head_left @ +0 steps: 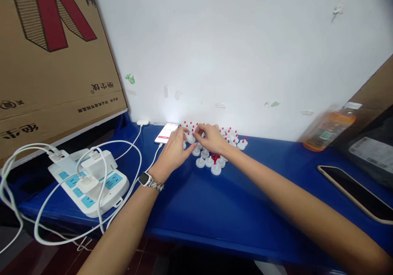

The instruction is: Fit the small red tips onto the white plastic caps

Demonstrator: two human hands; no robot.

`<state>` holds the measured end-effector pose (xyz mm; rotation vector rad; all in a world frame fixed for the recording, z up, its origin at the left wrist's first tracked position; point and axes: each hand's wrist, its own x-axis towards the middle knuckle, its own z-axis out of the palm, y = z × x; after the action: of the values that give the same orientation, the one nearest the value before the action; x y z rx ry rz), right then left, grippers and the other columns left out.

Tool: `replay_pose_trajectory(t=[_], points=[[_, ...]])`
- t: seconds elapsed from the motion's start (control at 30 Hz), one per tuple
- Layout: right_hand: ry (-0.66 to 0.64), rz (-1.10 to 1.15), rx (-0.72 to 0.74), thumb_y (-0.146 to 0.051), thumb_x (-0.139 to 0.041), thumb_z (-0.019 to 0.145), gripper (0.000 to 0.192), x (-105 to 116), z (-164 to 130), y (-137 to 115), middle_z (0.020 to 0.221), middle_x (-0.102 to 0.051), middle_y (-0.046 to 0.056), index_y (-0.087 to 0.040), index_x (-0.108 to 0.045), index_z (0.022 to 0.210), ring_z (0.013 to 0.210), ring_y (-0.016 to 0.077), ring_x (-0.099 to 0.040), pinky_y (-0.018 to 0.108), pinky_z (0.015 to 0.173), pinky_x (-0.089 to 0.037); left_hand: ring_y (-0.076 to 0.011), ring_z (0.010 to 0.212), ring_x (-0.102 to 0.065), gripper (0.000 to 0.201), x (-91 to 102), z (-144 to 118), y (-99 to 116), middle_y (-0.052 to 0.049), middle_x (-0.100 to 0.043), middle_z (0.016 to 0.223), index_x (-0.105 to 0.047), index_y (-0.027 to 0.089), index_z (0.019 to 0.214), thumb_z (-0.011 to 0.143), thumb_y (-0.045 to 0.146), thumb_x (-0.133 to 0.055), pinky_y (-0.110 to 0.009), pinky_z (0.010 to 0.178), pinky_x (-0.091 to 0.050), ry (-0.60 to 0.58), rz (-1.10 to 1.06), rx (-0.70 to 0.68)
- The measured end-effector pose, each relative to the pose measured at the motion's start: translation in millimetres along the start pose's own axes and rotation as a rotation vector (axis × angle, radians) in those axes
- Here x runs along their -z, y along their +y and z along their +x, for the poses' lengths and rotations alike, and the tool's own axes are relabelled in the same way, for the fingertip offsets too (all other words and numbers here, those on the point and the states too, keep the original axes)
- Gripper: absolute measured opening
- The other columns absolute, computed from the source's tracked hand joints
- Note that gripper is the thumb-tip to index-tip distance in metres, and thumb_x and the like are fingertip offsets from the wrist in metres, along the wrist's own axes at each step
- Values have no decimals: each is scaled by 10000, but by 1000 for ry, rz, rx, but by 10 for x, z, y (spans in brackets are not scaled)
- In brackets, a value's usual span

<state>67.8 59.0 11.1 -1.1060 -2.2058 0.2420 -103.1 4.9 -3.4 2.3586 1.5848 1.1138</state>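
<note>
My left hand (177, 148) curves in from the left, its thumb and fingers around a white plastic nozzle cap (190, 138). My right hand (212, 137) meets it from the right, thumb and forefinger pinched close to that cap; what is in the pinch is too small to make out. In front of the hands stand several white nozzle caps (215, 169) without red tips. Among them lies a small heap of loose red tips (215, 158). Behind and right of my right hand are several white caps with red tips (242, 144), partly hidden by the hand.
A lit phone (166, 133) on a charging cable lies beside my left hand. At left, a white power strip (92, 185) carries plugs and looping cables. Another phone (357, 193) and an orange drink bottle (330, 129) are at right. A white wall (233, 62) backs the blue table (196, 209).
</note>
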Motion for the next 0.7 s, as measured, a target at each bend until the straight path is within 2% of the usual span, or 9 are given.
replay_pose_trajectory(t=[0.07,0.1,0.17,0.23,0.3,0.4,0.57,0.63,0.7], points=[[94,192,-70,-347,-487,939,190,94,-199,-63,797,-663,17,-206,-536,822,751,174,-582,321,761,-393,-312,1244,-480,557,-37,-23,130,-173,-503,1338,-419,150,1349,905,426,-612,-447,1022,-418,195,65,-82],[113,272,-94,-376,-463,955,203,137,-304,-86,785,-649,12,-215,-508,840,732,172,-578,307,716,-402,-320,1294,-441,561,-61,-36,188,-187,-468,1388,-394,141,1376,927,415,-588,-461,1064,-392,211,69,-114],[106,331,-103,-421,-411,987,230,209,-500,-103,769,-622,2,-229,-476,877,701,166,-560,293,671,-405,-299,1248,-490,427,-106,-61,280,-160,-544,1319,-422,163,1360,995,375,-480,-459,1057,-403,87,67,-172],[64,273,-59,-435,-362,1013,262,267,-650,-87,763,-592,-1,-232,-468,886,697,164,-535,295,682,-403,-276,1126,-571,354,-132,-77,338,-127,-620,1188,-459,188,1325,1027,374,-414,-434,988,-446,-56,62,-183],[35,171,7,-428,-338,1025,290,310,-736,-55,771,-566,6,-228,-462,856,724,167,-513,303,715,-396,-263,1039,-604,338,-139,-82,374,-110,-636,1108,-483,196,1284,1035,407,-394,-402,921,-469,-140,78,-195],[69,117,37,-428,-336,1024,339,341,-764,-26,737,-516,5,-222,-427,770,723,166,-477,303,707,-372,-263,989,-594,337,-140,-65,413,-102,-623,1044,-521,186,1184,1030,454,-388,-381,869,-464,-148,175,-255],[115,379,-172,-577,-334,977,492,297,-686,-54,582,-352,-33,-222,-347,636,562,128,-358,285,555,-287,-272,949,-551,309,-170,-14,468,-98,-617,948,-548,176,1102,1021,442,-412,-380,845,-430,-86,296,-298],[117,422,-250,-635,-358,941,539,283,-644,-56,545,-301,-40,-225,-319,593,528,117,-315,287,525,-254,-267,934,-544,296,-175,0,488,-84,-612,900,-556,188,1034,1017,451,-421,-372,831,-421,-77,257,-283],[133,420,-285,-646,-379,924,553,305,-605,-28,530,-287,-41,-226,-310,571,519,114,-300,287,517,-242,-244,867,-549,321,-162,10,501,-61,-603,839,-543,195,951,1004,492,-432,-346,775,-422,-99,124,-234]])
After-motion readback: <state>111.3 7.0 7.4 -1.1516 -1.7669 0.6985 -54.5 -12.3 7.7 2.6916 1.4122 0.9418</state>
